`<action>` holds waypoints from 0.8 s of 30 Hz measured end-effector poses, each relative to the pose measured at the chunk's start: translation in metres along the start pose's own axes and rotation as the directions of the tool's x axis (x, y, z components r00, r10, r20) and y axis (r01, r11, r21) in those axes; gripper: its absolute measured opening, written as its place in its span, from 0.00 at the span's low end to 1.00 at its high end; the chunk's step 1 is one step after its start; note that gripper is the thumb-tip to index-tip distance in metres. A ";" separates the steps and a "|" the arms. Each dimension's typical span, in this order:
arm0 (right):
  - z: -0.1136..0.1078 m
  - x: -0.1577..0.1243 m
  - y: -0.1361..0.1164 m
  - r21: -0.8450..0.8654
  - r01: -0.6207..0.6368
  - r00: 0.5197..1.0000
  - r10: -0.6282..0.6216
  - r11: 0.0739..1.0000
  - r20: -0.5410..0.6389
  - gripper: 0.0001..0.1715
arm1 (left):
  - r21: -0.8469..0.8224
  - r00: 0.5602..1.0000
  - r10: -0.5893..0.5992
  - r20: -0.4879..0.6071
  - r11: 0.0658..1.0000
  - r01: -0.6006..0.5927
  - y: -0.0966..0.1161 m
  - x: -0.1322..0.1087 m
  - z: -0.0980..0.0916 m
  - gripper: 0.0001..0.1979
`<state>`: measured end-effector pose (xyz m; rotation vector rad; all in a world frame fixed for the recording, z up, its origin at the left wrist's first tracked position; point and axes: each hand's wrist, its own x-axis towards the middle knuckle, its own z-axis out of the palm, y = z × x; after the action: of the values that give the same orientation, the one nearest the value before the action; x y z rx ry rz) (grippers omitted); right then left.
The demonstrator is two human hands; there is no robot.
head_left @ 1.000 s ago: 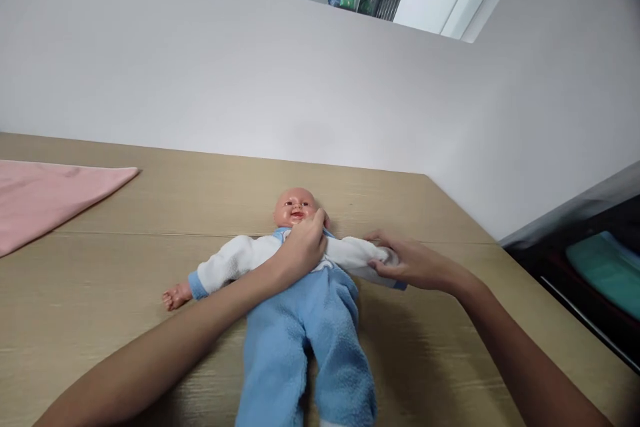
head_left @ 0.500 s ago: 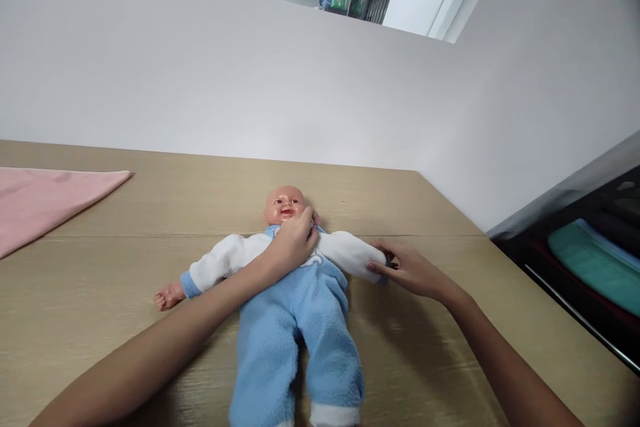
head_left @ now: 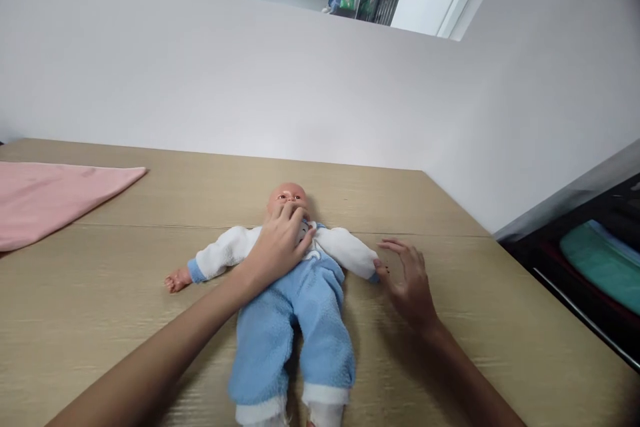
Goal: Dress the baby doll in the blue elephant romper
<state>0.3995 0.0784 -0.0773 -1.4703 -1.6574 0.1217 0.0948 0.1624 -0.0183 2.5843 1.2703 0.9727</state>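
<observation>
A baby doll [head_left: 320, 320] in blue trousers and a white top with blue cuffs lies on its back on the wooden table [head_left: 125, 320], arms spread. Over its upper chest and chin rests my left hand [head_left: 283, 240], fingers apart, covering the doll's mouth. Beside the blue cuff of the sleeve on the right is my right hand [head_left: 410, 280], its fingers spread and holding nothing. The doll's hand at that cuff is hidden; the other one shows at the left.
Pink cloth [head_left: 55, 200] lies at the table's left. A pale wall [head_left: 300, 93] rises behind the far edge. Off the right edge, folded green cloth [head_left: 600, 263] sits on something black with a shiny rail.
My right hand has let go of the cuff and opened beside it. My left hand has moved from the collar to lie flatter over the chin and chest. The view has shifted slightly.
</observation>
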 end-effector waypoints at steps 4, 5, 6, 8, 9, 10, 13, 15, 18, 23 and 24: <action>0.015 -0.002 -0.050 0.173 0.072 0.965 -0.112 0.982 0.236 0.14 | -0.134 0.984 -0.126 -0.122 0.985 0.110 -0.019 -0.025 -0.016 0.10; 0.022 -0.001 -0.059 0.223 0.014 0.954 -0.080 0.975 0.289 0.12 | -0.171 0.977 -0.167 -0.131 0.975 0.143 -0.025 -0.034 -0.018 0.11; 0.029 0.001 -0.066 0.277 -0.066 0.939 -0.034 0.958 0.341 0.11 | -0.205 0.971 -0.204 -0.122 0.963 0.176 -0.031 -0.043 -0.020 0.12; 0.043 0.008 -0.070 0.401 -0.256 0.898 0.063 0.879 0.435 0.14 | -0.234 0.967 -0.245 -0.066 0.946 0.224 -0.042 -0.062 -0.021 0.14; 0.050 0.012 -0.069 0.453 -0.333 0.877 0.096 0.827 0.471 0.17 | -0.221 0.968 -0.248 -0.035 0.947 0.235 -0.047 -0.072 -0.021 0.14; 0.055 0.016 -0.066 0.495 -0.389 0.861 0.116 0.777 0.495 0.20 | -0.199 0.970 -0.245 -0.003 0.950 0.239 -0.051 -0.080 -0.022 0.15; 0.067 0.023 -0.055 0.542 -0.432 0.854 0.134 0.721 0.502 0.23 | -0.143 0.975 -0.212 0.059 0.965 0.219 -0.060 -0.098 -0.024 0.15; 0.072 0.023 -0.050 0.542 -0.425 0.863 0.144 0.725 0.484 0.22 | -0.139 0.976 -0.194 0.093 0.969 0.206 -0.063 -0.102 -0.026 0.15; 0.077 0.016 -0.048 0.507 -0.363 0.898 0.148 0.782 0.415 0.24 | -0.182 0.977 -0.166 0.135 0.965 0.189 -0.068 -0.102 -0.025 0.16; 0.069 0.003 -0.051 0.261 -0.203 0.973 0.165 0.944 0.161 0.17 | -0.165 0.976 -0.181 0.122 0.966 0.200 -0.073 -0.101 -0.017 0.15; 0.064 -0.002 -0.054 0.161 -0.155 0.984 0.139 0.975 0.110 0.17 | -0.149 0.975 -0.193 0.108 0.967 0.207 -0.071 -0.101 -0.018 0.14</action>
<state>0.3170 0.0909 -0.0845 -1.4752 -1.5722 0.4135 -0.0089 0.1304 -0.0803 2.3005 1.3386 0.8675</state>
